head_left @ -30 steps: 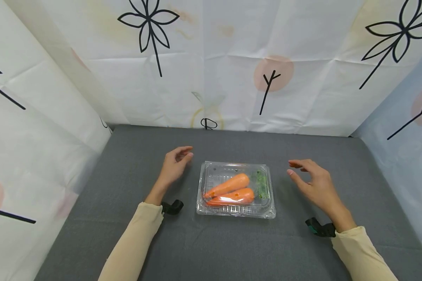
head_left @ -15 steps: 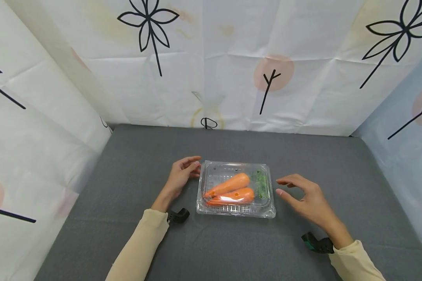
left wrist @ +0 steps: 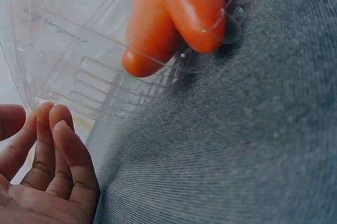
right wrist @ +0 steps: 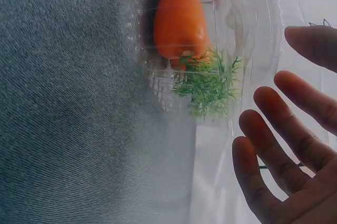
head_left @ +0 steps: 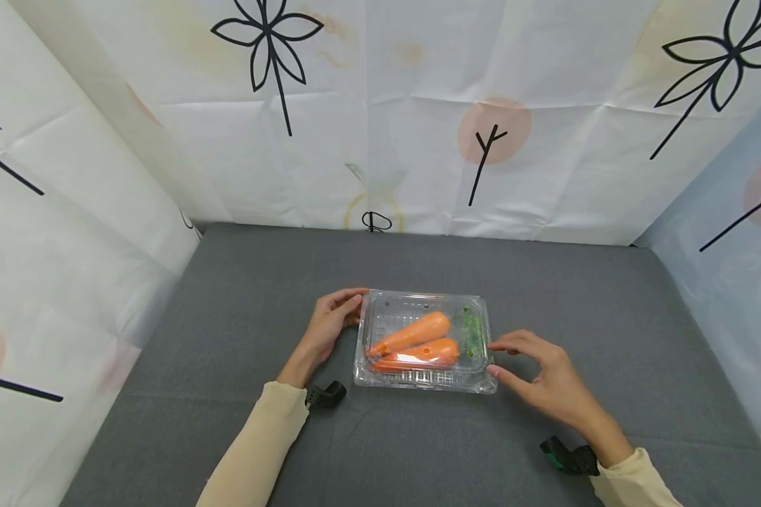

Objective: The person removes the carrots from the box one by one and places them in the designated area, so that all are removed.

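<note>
A clear plastic clamshell box (head_left: pixel 425 380) with its lid down lies on the grey cloth. Through it show two orange carrots (head_left: pixel 412 334) side by side, with green leafy tops (head_left: pixel 471 331) at the right end. My left hand (head_left: pixel 330 320) is at the box's far left corner, fingertips at or touching the rim, thumb apart from the fingers. At the right side my right hand (head_left: pixel 545 373) reaches in, its thumb and forefinger spread beside the rim. In the right wrist view the fingers (right wrist: pixel 263 134) are gently bent with nothing between them; whether they touch the box is unclear.
Grey cloth (head_left: pixel 368 451) covers the table. White printed sheets (head_left: pixel 412 162) hang behind it and along both sides. A black strap with a camera mount (head_left: pixel 326 396) sits on the left wrist, and a similar one (head_left: pixel 567 456) on the right.
Both hands have moved inward to the box from either side. The left came right and slightly nearer; the right came left and nearer. The box has stayed in place.
</note>
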{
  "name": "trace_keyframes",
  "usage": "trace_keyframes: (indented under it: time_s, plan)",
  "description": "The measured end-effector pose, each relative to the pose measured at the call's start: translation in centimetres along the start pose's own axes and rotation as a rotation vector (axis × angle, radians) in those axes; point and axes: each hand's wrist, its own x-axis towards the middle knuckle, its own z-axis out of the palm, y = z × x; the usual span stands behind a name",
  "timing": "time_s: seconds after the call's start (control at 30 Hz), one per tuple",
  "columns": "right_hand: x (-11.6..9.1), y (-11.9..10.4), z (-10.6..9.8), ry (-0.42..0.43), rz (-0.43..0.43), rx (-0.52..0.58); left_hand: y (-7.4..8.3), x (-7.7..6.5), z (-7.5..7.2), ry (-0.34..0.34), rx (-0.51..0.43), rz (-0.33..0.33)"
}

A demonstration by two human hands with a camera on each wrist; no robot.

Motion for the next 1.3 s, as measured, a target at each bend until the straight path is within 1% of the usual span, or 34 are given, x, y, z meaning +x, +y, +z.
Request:
trace_keyframes:
  time_s: [0.2,0.47,0.67,0.83,1.1,1.17,1.3]
  plan:
    - [-0.3,-0.2,0.2,-0.001,0.005,0.006,-0.3,-0.1,-0.1,-0.011,-0.020,0.023]
    - [-0.6,-0.4,0.3,-0.009,0.014,-0.002,-0.6,-0.2,-0.2,-0.027,-0.049,0.018]
    - [-1.0,-0.4,0.5,-0.019,-0.013,0.024,-0.7,-0.4,-0.4,-0.054,-0.034,0.039]
    - [-1.1,-0.1,0.6,-0.022,-0.033,0.031,-0.7,-0.6,-0.5,-0.067,-0.033,0.039]
    - [-1.4,0.6,1.0,-0.003,-0.180,0.075,-1.1,-0.7,-0.7,-0.104,-0.037,0.065]
    - [-1.4,0.7,1.0,-0.005,-0.186,0.077,-1.1,-0.8,-0.8,-0.107,-0.036,0.070]
    - [-1.4,0.7,1.0,0.005,-0.228,0.081,-1.2,-0.8,-0.8,-0.111,-0.039,0.079]
